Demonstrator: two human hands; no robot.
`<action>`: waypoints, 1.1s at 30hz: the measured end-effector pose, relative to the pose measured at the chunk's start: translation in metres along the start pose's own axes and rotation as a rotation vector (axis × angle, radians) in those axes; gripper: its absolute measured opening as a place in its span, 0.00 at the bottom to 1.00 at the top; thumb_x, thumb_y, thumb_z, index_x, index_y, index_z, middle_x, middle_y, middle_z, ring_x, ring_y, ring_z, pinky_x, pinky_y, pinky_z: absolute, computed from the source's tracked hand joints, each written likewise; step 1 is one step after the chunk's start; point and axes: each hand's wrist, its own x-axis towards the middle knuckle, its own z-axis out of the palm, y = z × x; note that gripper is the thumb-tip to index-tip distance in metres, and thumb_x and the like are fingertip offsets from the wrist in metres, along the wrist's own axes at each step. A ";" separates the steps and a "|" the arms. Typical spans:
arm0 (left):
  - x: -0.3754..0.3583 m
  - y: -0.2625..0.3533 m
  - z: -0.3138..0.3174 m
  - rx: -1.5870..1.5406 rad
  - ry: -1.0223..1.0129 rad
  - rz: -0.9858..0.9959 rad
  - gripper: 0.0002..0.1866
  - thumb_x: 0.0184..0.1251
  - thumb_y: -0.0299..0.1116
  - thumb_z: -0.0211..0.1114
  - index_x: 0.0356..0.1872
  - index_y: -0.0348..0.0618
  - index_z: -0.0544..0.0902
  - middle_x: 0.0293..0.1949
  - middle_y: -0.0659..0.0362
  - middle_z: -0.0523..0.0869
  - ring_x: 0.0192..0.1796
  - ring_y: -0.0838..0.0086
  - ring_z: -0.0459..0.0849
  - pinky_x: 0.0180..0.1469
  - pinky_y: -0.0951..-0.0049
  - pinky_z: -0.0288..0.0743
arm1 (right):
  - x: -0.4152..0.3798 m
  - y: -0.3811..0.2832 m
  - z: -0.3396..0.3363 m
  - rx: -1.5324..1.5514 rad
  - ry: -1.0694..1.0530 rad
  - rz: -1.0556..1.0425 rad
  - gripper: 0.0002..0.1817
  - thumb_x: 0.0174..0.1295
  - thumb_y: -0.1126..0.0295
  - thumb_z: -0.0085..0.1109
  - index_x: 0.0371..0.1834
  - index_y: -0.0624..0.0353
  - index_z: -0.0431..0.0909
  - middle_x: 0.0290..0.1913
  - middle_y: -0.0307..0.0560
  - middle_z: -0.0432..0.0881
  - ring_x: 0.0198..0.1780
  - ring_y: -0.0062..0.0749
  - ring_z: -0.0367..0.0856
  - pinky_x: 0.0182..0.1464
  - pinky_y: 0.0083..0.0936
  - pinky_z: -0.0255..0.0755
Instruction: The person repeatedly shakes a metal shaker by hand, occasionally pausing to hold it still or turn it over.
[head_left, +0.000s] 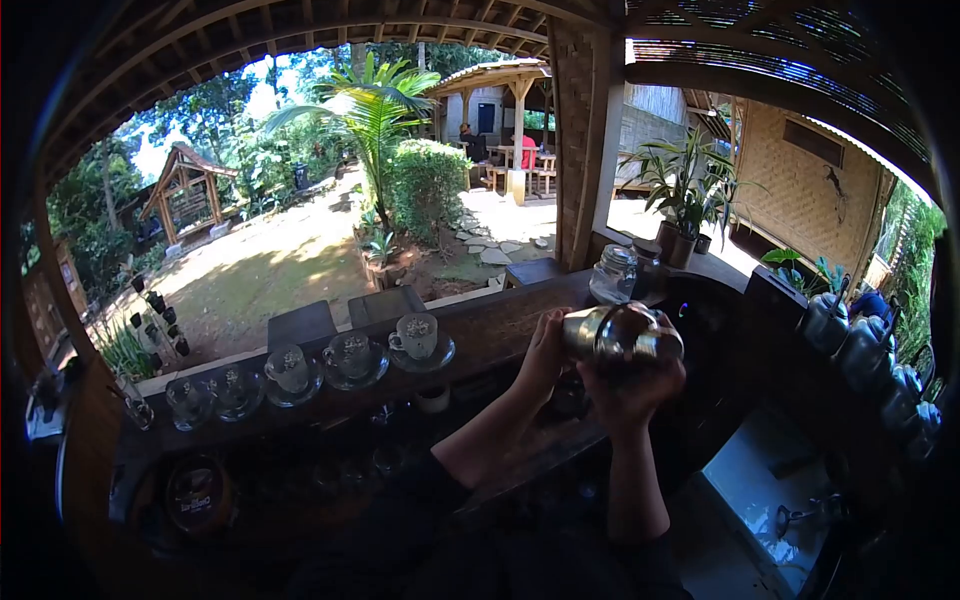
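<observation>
A shiny metal shaker (625, 338) is held tilted on its side above the dark wooden counter (500, 328). My left hand (545, 352) grips its narrower left end. Around the wider right part, from below and the right side, my right hand (632, 392) is closed. Just behind the shaker stands a clear glass jar (613, 274), with a darker jar (648, 262) beside it. To the left, several glass cups on saucers line the counter, among them a cup (416, 336) that looks filled with something pale.
Several metal kettles (862, 352) stand at the right. A sink area (765, 490) lies at the lower right. Potted plants (685, 190) stand behind the jars. Two stools (302, 325) are beyond the counter, and people sit under a distant shelter (520, 95).
</observation>
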 end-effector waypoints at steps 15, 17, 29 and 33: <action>-0.020 0.000 0.009 -0.026 0.180 -0.073 0.20 0.72 0.45 0.41 0.56 0.45 0.69 0.48 0.57 0.76 0.50 0.70 0.77 0.53 0.68 0.70 | -0.010 0.000 0.006 0.196 -0.022 0.308 0.52 0.41 0.72 0.75 0.63 0.47 0.41 0.60 0.57 0.56 0.60 0.46 0.66 0.57 0.38 0.67; -0.027 0.009 0.012 -0.061 0.041 0.068 0.20 0.72 0.45 0.42 0.56 0.43 0.68 0.48 0.55 0.75 0.50 0.69 0.77 0.53 0.68 0.71 | 0.002 -0.019 0.001 0.193 0.068 -0.083 0.50 0.42 0.67 0.74 0.62 0.44 0.43 0.61 0.57 0.55 0.62 0.52 0.64 0.58 0.43 0.67; -0.039 0.007 0.002 -0.219 0.043 -0.060 0.18 0.70 0.44 0.46 0.55 0.48 0.68 0.50 0.54 0.74 0.52 0.66 0.76 0.54 0.62 0.71 | -0.013 -0.021 -0.002 0.151 0.028 0.033 0.52 0.41 0.65 0.75 0.63 0.32 0.42 0.64 0.58 0.53 0.61 0.56 0.63 0.57 0.45 0.68; -0.067 0.046 0.029 -0.292 -0.307 0.232 0.20 0.70 0.44 0.46 0.58 0.48 0.65 0.53 0.50 0.73 0.54 0.62 0.76 0.53 0.61 0.74 | -0.018 -0.061 -0.032 0.883 -0.076 0.049 0.40 0.50 0.53 0.64 0.65 0.42 0.52 0.66 0.61 0.53 0.64 0.59 0.59 0.57 0.50 0.70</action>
